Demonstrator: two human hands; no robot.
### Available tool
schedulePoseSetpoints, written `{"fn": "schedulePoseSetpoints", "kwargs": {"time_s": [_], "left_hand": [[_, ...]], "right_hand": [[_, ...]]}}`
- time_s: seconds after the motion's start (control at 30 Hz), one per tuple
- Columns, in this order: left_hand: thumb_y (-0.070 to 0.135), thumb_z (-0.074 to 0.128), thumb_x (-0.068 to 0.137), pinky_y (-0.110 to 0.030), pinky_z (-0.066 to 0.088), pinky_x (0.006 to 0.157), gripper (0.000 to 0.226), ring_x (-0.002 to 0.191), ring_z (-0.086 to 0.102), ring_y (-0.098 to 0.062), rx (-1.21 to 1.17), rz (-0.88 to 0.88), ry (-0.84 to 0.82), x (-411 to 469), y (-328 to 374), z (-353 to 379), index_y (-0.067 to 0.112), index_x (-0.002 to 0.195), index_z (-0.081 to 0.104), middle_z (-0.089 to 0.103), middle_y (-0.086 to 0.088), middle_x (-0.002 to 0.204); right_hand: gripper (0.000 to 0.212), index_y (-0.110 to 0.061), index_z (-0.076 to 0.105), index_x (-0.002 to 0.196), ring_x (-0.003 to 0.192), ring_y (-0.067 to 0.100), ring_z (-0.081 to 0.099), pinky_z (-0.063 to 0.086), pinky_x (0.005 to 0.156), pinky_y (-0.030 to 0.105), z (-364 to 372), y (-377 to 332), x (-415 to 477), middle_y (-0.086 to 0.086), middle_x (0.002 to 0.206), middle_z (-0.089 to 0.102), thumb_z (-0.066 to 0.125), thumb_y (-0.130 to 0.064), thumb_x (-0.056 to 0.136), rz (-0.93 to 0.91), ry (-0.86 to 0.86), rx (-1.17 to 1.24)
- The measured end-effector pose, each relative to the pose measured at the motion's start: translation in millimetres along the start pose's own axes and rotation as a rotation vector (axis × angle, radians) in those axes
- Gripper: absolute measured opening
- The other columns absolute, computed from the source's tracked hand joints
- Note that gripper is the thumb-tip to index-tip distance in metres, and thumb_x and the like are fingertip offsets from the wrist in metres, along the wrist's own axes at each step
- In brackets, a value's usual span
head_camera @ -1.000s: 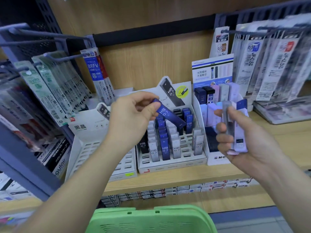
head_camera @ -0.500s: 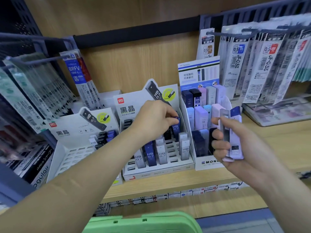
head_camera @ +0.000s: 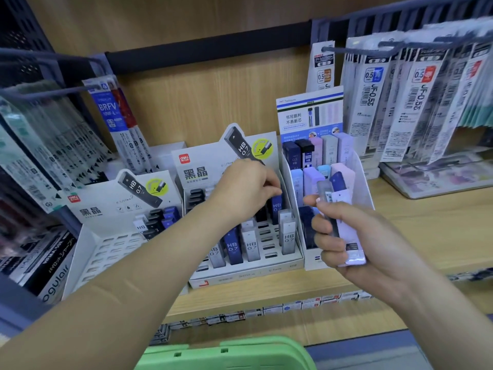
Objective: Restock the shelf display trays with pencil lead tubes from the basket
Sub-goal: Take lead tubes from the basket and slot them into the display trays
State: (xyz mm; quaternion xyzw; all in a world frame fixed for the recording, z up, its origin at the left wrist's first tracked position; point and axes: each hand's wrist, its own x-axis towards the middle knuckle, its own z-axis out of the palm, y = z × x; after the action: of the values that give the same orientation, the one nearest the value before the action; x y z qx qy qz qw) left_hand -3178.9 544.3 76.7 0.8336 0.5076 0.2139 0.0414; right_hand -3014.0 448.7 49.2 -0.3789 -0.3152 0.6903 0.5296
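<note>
The left hand (head_camera: 248,190) pinches an upright blue lead tube (head_camera: 276,207) over the middle tray (head_camera: 248,271)'s rear slots; the right hand (head_camera: 357,236), alongside, grips spare tubes (head_camera: 353,247).

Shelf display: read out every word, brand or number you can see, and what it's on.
"HB 0.7": blue tube in the middle tray.
"deli", "黑晶": that tray's back card.
"BRFV": left hanging pack.
"JF-0.5": right hanging pack.
"书写顺利 不易断芯": blue-and-white card.
Fine print and barcodes: too blurred to read.
</note>
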Motion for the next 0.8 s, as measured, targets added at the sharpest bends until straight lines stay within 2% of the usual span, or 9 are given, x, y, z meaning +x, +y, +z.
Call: {"fn": "schedulePoseSetpoints", "kwargs": {"time_s": [0.1, 0.17, 0.23, 0.3, 0.37, 0.47, 0.57, 0.7, 0.8], "left_hand": [[0.027, 0.065, 0.089, -0.028, 0.041, 0.083, 0.013, 0.095, 0.052, -0.019, 0.039, 0.036, -0.011, 0.8, -0.9, -0.8, 0.02, 0.089, 0.077, 0.067, 0.003, 0.088], [0.029, 0.059, 0.093, -0.031, 0.043, 0.08, 0.023, 0.088, 0.056, -0.02, -0.005, 0.0, 0.016, -2.1, 3.6, -5.4, 0.015, 0.087, 0.075, 0.066, -0.004, 0.085], [0.031, 0.054, 0.096, -0.029, 0.045, 0.068, 0.028, 0.072, 0.059, -0.012, -0.295, -0.072, 0.04, -10.7, 14.0, -13.2, 0.012, 0.088, 0.073, 0.067, -0.002, 0.074], [0.03, 0.054, 0.096, -0.016, 0.042, 0.056, 0.026, 0.056, 0.055, 0.002, -0.656, -0.118, -0.023, -23.1, 27.0, -21.8, 0.013, 0.09, 0.074, 0.066, 0.008, 0.068], [0.026, 0.058, 0.093, -0.013, 0.041, 0.054, 0.02, 0.053, 0.051, -0.004, -0.797, -0.1, -0.121, -34.2, 35.4, -25.7, 0.012, 0.091, 0.073, 0.064, 0.003, 0.068], [0.016, 0.067, 0.088, -0.024, 0.043, 0.051, 0.013, 0.051, 0.046, -0.02, -0.905, -0.069, -0.146, -43.8, 37.0, -26.2, 0.004, 0.089, 0.071, 0.061, -0.013, 0.065], [0.008, 0.069, 0.084, -0.026, 0.049, 0.057, 0.005, 0.061, 0.055, -0.023, -0.993, -0.122, -0.045, -49.4, 33.2, -27.1, 0.006, 0.088, 0.073, 0.069, -0.021, 0.076], [-0.001, 0.067, 0.083, -0.022, 0.054, 0.07, 0.017, 0.076, 0.067, -0.017, -1.128, -0.187, 0.131, -51.0, 18.5, -30.9, 0.014, 0.088, 0.074, 0.074, -0.012, 0.088], [-0.007, 0.063, 0.081, -0.023, 0.054, 0.072, 0.025, 0.082, 0.069, -0.018, -1.194, -0.203, 0.197, -52.6, 10.1, -36.0, 0.015, 0.087, 0.075, 0.075, -0.01, 0.089]], "right_hand": [[0.026, -0.011, 0.069, 0.096, 0.038, 0.008, 0.029, 0.022, 0.033, 0.016, 2.9, 1.2, -1.8, 0.0, 0.058, 0.041, 0.065, -0.018, 0.071, 0.011, -0.031, -0.019], [0.027, -0.01, 0.068, 0.098, 0.037, 0.008, 0.03, 0.022, 0.034, 0.015, 4.9, 2.7, -2.3, 0.0, 0.058, 0.041, 0.064, -0.016, 0.072, 0.011, -0.062, -0.052], [0.03, -0.009, 0.068, 0.1, 0.037, 0.008, 0.03, 0.023, 0.034, 0.015, 6.8, 3.6, -2.7, 0.0, 0.057, 0.041, 0.064, -0.014, 0.071, 0.013, -0.094, -0.085], [0.028, -0.01, 0.068, 0.099, 0.037, 0.008, 0.029, 0.022, 0.035, 0.015, 8.3, 3.8, -3.9, 0.001, 0.057, 0.04, 0.065, -0.013, 0.071, 0.03, -0.146, -0.117], [0.024, -0.012, 0.069, 0.095, 0.038, 0.009, 0.03, 0.023, 0.036, 0.016, 9.9, 4.5, -5.6, 0.002, 0.058, 0.041, 0.071, -0.007, 0.072, 0.051, -0.217, -0.164], [0.018, -0.014, 0.072, 0.092, 0.039, 0.011, 0.033, 0.027, 0.037, 0.017, 11.8, 7.1, -8.1, 0.003, 0.06, 0.043, 0.067, -0.013, 0.075, 0.06, -0.288, -0.232], [0.024, -0.015, 0.069, 0.097, 0.041, 0.012, 0.034, 0.028, 0.038, 0.018, 12.6, 7.9, -9.5, 0.004, 0.061, 0.044, 0.068, -0.014, 0.074, 0.032, -0.298, -0.311], [0.035, -0.016, 0.066, 0.108, 0.042, 0.013, 0.032, 0.024, 0.041, 0.021, 10.0, 6.8, -10.5, 0.006, 0.062, 0.042, 0.07, -0.014, 0.073, -0.002, -0.301, -0.402], [0.035, -0.017, 0.067, 0.108, 0.041, 0.012, 0.031, 0.025, 0.041, 0.02, 7.6, 4.9, -11.3, 0.003, 0.06, 0.039, 0.07, -0.017, 0.073, 0.004, -0.294, -0.44]]}}
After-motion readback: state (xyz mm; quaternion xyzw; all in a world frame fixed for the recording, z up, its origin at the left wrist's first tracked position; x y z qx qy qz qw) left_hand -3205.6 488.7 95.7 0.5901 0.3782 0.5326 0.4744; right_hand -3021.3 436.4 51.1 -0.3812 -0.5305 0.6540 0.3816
